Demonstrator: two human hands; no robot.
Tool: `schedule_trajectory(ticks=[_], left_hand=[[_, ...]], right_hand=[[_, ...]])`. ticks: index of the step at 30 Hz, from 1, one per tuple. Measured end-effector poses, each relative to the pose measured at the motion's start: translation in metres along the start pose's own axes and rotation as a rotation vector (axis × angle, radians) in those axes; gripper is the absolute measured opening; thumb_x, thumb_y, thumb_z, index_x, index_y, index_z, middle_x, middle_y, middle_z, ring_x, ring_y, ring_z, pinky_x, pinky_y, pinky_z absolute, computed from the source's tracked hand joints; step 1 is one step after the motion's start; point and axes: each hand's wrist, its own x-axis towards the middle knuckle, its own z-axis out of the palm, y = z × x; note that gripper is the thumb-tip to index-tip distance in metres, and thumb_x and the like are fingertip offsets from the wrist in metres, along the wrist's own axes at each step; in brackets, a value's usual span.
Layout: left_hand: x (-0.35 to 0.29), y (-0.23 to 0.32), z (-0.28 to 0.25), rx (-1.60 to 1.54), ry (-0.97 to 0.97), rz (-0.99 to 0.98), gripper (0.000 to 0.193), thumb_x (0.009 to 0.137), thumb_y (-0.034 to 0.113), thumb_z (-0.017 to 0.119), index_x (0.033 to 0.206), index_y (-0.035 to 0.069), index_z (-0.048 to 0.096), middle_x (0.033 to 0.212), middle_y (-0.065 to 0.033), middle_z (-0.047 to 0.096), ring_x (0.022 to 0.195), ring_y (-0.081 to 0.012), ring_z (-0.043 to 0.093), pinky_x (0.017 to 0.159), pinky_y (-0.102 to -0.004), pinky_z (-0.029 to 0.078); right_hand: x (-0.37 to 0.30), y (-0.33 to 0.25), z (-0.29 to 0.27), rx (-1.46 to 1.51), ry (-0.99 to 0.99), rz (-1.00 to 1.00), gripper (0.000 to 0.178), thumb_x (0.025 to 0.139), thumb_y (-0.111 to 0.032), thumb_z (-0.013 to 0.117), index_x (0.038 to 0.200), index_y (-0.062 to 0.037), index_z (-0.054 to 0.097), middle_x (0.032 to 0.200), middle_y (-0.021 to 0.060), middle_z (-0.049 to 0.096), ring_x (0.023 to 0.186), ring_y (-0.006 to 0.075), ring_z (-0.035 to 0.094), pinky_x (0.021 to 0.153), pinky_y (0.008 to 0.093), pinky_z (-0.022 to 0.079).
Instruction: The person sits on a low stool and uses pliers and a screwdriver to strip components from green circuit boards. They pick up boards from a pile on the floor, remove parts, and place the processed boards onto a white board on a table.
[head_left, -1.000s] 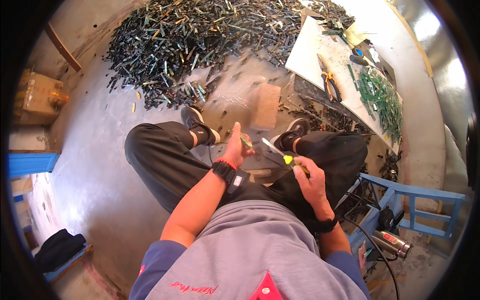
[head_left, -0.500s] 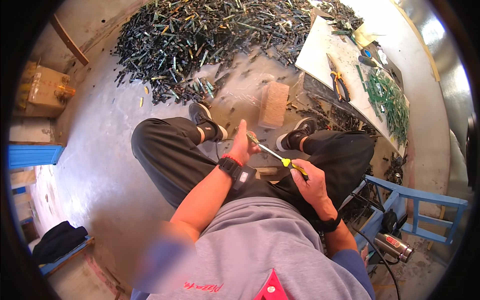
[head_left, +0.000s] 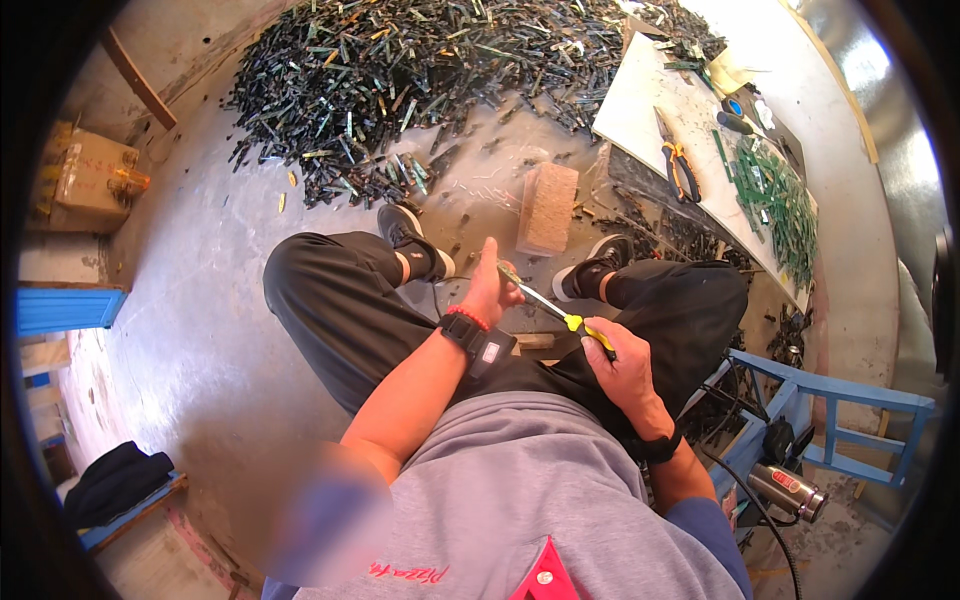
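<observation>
Over my lap, my left hand (head_left: 485, 297) is closed on a small narrow green strip (head_left: 508, 270) that looks like a circuit board piece, partly hidden by the fingers. My right hand (head_left: 622, 365) grips a screwdriver (head_left: 577, 325) by its yellow-and-black handle. Its metal shaft slants up and left to the strip, and the tip is at or against it beside my left fingers. Whether the tip is wedged under anything is too small to tell.
A large heap of dark strips (head_left: 400, 75) covers the floor ahead. Between my feet lies a brick (head_left: 547, 212). On a pale board (head_left: 635, 95) at right are pliers (head_left: 677, 170) and a pile of green strips (head_left: 785, 215). A blue frame (head_left: 860, 395) and steel flask (head_left: 787, 492) stand lower right.
My left hand has turned slightly and the screwdriver's tip has shifted a little up and left along the strip. My right hand has barely moved.
</observation>
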Motion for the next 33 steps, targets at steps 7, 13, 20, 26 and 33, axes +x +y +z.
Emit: schedule_trajectory(ticks=[7, 13, 20, 26, 33], left_hand=[[0.002, -0.001, -0.001, 0.031, 0.021, 0.006, 0.062, 0.087, 0.066, 0.039, 0.066, 0.009, 0.045, 0.048, -0.0022, 0.038, 0.04, -0.017, 0.038, 0.051, -0.0347, 0.043], [0.005, -0.002, -0.002, 0.108, 0.043, 0.089, 0.063, 0.087, 0.068, 0.039, 0.068, 0.008, 0.045, 0.048, -0.0015, 0.038, 0.04, -0.0162, 0.038, 0.048, -0.0345, 0.044], [0.005, -0.003, -0.003, 0.103, 0.049, 0.099, 0.062, 0.086, 0.067, 0.041, 0.072, 0.007, 0.044, 0.051, -0.0022, 0.038, 0.041, -0.0158, 0.036, 0.045, -0.0329, 0.042], [0.005, -0.003, 0.0, 0.063, 0.1, 0.061, 0.059, 0.086, 0.066, 0.043, 0.077, 0.007, 0.044, 0.053, -0.0024, 0.039, 0.041, -0.0153, 0.035, 0.044, -0.0324, 0.041], [0.004, -0.008, -0.002, 0.128, 0.076, 0.046, 0.058, 0.085, 0.067, 0.044, 0.079, 0.009, 0.044, 0.053, -0.0012, 0.038, 0.042, -0.014, 0.036, 0.046, -0.0322, 0.043]], right_hand=[[0.003, -0.002, 0.001, -0.121, -0.003, -0.07, 0.022, 0.076, -0.004, 0.067, 0.097, -0.0018, 0.062, 0.076, 0.0125, 0.062, 0.063, 0.028, 0.061, 0.057, 0.0333, 0.048], [0.004, -0.003, 0.003, -0.17, 0.009, -0.097, 0.022, 0.077, -0.005, 0.066, 0.099, -0.0018, 0.062, 0.074, 0.0107, 0.062, 0.06, 0.0236, 0.059, 0.056, 0.0314, 0.047], [-0.006, 0.011, 0.009, 0.549, -0.007, 0.525, 0.017, 0.088, -0.006, 0.057, 0.102, 0.0029, 0.06, 0.075, 0.0006, 0.057, 0.061, 0.0037, 0.046, 0.055, 0.0184, 0.039], [-0.006, 0.009, 0.014, 0.153, 0.061, 0.194, 0.018, 0.084, -0.007, 0.061, 0.1, 0.0011, 0.061, 0.073, 0.0078, 0.06, 0.062, 0.0156, 0.057, 0.058, 0.0288, 0.046], [0.001, 0.001, 0.009, -0.279, -0.001, -0.142, 0.024, 0.077, -0.007, 0.066, 0.099, -0.0025, 0.062, 0.073, 0.0116, 0.06, 0.063, 0.0273, 0.059, 0.057, 0.0349, 0.048]])
